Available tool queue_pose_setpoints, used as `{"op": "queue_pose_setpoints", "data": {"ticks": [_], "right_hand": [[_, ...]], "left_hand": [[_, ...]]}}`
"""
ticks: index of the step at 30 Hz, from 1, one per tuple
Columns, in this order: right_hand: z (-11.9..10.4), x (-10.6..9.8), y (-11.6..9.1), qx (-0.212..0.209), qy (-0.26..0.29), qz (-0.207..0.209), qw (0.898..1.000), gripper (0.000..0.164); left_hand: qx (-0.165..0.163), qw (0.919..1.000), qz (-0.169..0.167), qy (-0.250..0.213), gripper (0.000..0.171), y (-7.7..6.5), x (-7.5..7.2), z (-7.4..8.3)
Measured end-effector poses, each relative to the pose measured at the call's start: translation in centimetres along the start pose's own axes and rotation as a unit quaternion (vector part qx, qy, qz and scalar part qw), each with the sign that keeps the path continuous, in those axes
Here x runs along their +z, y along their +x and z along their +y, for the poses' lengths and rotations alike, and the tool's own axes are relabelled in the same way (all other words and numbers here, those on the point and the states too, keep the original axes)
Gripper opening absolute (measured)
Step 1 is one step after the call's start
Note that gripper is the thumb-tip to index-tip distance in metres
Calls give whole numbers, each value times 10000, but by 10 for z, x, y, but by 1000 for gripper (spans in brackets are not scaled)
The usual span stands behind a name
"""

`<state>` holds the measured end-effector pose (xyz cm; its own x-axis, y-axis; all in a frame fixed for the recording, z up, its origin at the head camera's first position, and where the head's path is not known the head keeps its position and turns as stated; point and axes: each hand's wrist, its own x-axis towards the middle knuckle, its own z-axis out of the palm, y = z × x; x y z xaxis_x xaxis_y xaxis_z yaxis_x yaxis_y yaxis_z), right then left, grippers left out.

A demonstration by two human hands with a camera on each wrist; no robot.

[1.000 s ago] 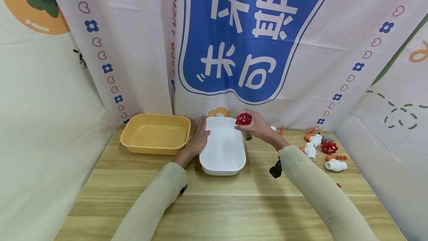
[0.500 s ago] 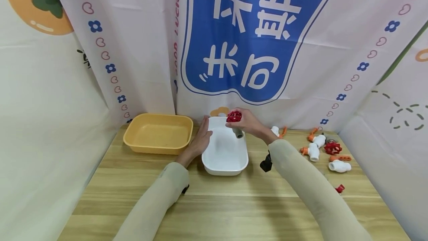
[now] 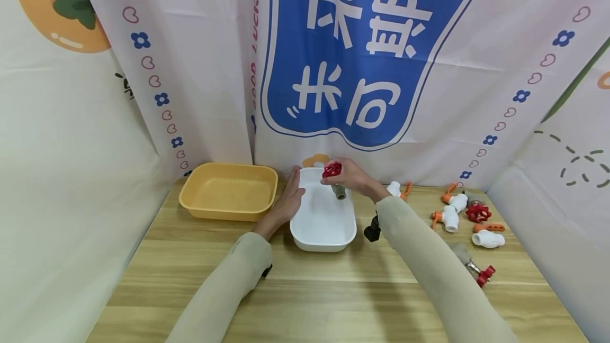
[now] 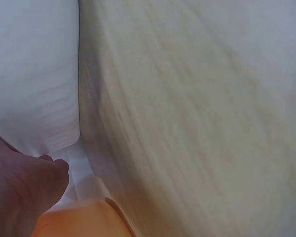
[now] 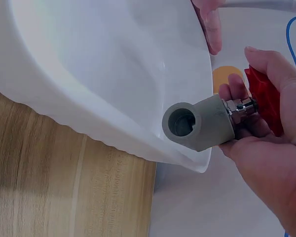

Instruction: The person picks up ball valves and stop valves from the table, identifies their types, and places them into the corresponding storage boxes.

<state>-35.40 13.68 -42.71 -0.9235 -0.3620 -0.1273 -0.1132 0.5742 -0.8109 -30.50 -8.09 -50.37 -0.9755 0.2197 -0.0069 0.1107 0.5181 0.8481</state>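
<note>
My right hand [image 3: 351,176] grips a stop valve by its red handwheel [image 3: 332,170]. The grey valve body [image 5: 202,123] has an open pipe end and a metal stem, plain in the right wrist view. In the head view it hangs over the far right part of a white basin [image 3: 324,226]. Fairly straight fingers of my left hand [image 3: 288,197] lie along the basin's left side. Only part of that left hand [image 4: 29,187] shows in the left wrist view, beside the white wall [image 4: 34,74].
A yellow basin [image 3: 229,218] stands left of the white one. On the right of the wooden table [image 3: 333,300] lie white ball valves [image 3: 488,238] with orange levers, another red-wheeled valve [image 3: 478,213] and a grey valve [image 3: 469,263]. A printed curtain [image 3: 209,68] hangs behind.
My right hand has moved left with the valve, from the white basin's right rim to above its inside. The left hand stays at the basin's left side.
</note>
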Motion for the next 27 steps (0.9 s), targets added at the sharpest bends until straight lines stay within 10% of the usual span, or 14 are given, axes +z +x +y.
{"op": "queue_pose_setpoints", "data": {"ticks": [27], "right_hand": [[6, 28, 13, 334, -941, 389, 9942, 59]], "left_hand": [[-108, 9999, 22, -114, 68, 1, 3, 0]]}}
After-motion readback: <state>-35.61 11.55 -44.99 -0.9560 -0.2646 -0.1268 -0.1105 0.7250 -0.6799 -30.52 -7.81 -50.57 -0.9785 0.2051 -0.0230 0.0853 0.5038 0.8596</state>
